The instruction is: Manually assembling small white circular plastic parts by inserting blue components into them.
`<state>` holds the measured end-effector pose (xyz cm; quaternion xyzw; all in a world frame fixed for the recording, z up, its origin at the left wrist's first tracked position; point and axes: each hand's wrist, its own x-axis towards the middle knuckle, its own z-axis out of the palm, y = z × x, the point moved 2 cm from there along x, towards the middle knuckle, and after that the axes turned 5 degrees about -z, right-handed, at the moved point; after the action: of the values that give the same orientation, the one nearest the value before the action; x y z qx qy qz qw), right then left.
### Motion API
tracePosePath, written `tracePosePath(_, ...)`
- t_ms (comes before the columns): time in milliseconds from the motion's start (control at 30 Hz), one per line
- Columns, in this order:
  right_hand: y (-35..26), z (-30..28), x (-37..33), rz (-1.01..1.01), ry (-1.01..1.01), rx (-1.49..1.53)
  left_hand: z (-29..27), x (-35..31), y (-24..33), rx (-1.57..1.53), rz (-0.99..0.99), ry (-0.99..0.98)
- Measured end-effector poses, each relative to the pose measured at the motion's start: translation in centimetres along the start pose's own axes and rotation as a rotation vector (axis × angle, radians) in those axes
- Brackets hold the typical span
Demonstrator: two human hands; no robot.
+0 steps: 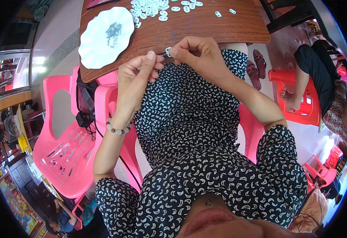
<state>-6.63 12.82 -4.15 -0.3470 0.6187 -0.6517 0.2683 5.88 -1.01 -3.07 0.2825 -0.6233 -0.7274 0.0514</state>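
Observation:
My left hand [136, 73] and my right hand [195, 51] meet at the near edge of a brown wooden table [221, 27], above my lap. Between the fingertips of both hands sits a small white ring-shaped plastic piece [168, 52] with a thin dark metal pin [163, 54] poking out to its left. The left thumb and forefinger pinch the pin side; the right fingers pinch the white piece. A heap of several similar white pieces [153, 7] lies at the table's far side. A white scalloped plate [106, 36] with small dark metal parts stands at the table's left.
An empty pink plastic chair [64, 146] stands at my left, with a black cable and adapter [82, 117] on its edge. At the right another person [316, 79] sits on a red plastic stool [296, 91]. A pair of sandals [256, 65] lies on the floor.

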Motion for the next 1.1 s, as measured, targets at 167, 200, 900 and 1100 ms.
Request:
tracePosePath(167, -0.33, 0.38, -0.19, 0.01, -0.01, 0.025, 0.16, -0.03, 0.14, 0.012, 0.019, 0.007)
tracePosePath(200, -0.39, 0.44, -0.26, 0.019, -0.02, 0.033, 0.18, -0.05, 0.17, 0.009, 0.024, 0.009)
tracePosePath(900, -0.18, 0.62, -0.35, -0.018, -0.029, -0.016, 0.58, 0.12, 0.15, -0.017, 0.048, 0.044)
tracePosePath(1100, -0.21, 0.45, -0.32, 0.001, -0.05, -0.026, 0.82, 0.34, 0.07, -0.015, 0.066, 0.028)
